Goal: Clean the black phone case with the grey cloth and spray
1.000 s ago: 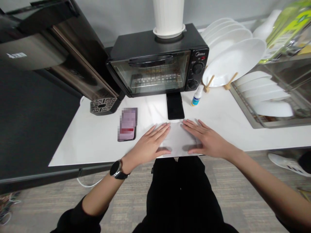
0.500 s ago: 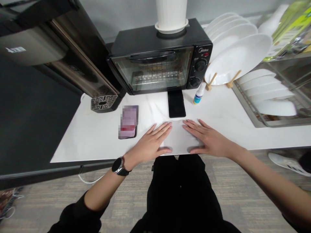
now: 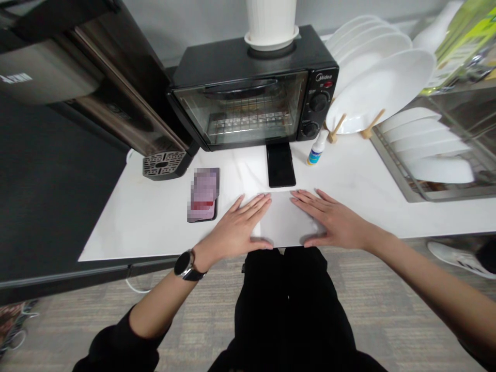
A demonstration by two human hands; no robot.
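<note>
A thin, pale grey sheet (image 3: 284, 219) lies flat at the front edge of the white counter; whether it is paper or cloth I cannot tell. My left hand (image 3: 248, 225) rests palm down on its left side, fingers stretched forward and thumb out along the edge. On the right side my right hand (image 3: 325, 217) lies flat too, its fingers extended and thumb apart. Both hands press on the sheet without gripping it, covering its sides. Just beyond their fingertips is a black phone (image 3: 281, 165). A second phone (image 3: 204, 195), its lit screen blurred, lies left of my left hand.
A black toaster oven (image 3: 248, 103) stands behind, carrying a white pot (image 3: 271, 20). The drink dispenser (image 3: 163, 165) is at left. A small white bottle (image 3: 316, 149), upright plates (image 3: 382, 93) and a sink (image 3: 406, 191) with bowls are at right. A shoe (image 3: 457, 258) shows on the floor.
The camera view has shifted slightly. Both hands remain flat on the sheet, with no clear movement of the objects.
</note>
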